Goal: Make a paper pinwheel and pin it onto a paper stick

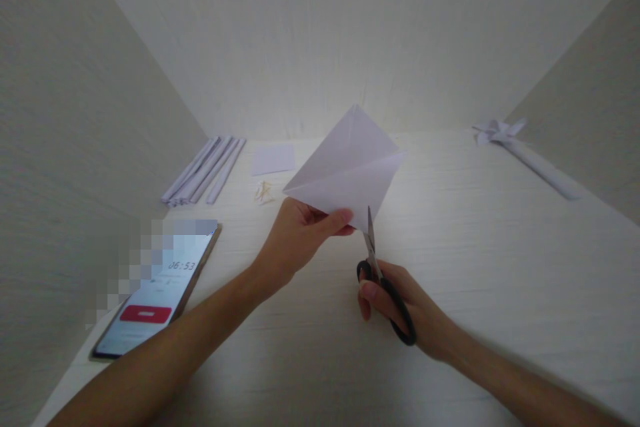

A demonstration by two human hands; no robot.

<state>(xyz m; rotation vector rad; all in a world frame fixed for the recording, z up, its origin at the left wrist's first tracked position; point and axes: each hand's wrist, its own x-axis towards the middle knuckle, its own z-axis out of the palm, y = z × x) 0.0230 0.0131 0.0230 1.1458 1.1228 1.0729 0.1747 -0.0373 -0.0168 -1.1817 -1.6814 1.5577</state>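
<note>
A white square sheet of paper [345, 160] with diagonal creases is held up, turned corner-down, in the middle of the view. My left hand [313, 230] pinches it near its lower edge, thumb on the near face and fingers behind. Black-handled scissors [371, 240] are gripped in my right hand [395, 300], thumb and fingers at the handle loops. Their blades point up at the paper's bottom corner; one blade lies across its front face, and the other is partly hidden.
Several rolled paper sticks [205, 170] lie at the left, beside a small white paper piece [273, 160] and some toothpick-like bits [263, 192]. A phone [160, 290] showing 06:53 rests near my left forearm. At right lies a paper pinwheel on a rolled stick [535, 163]. Walls [325, 33] enclose the surface.
</note>
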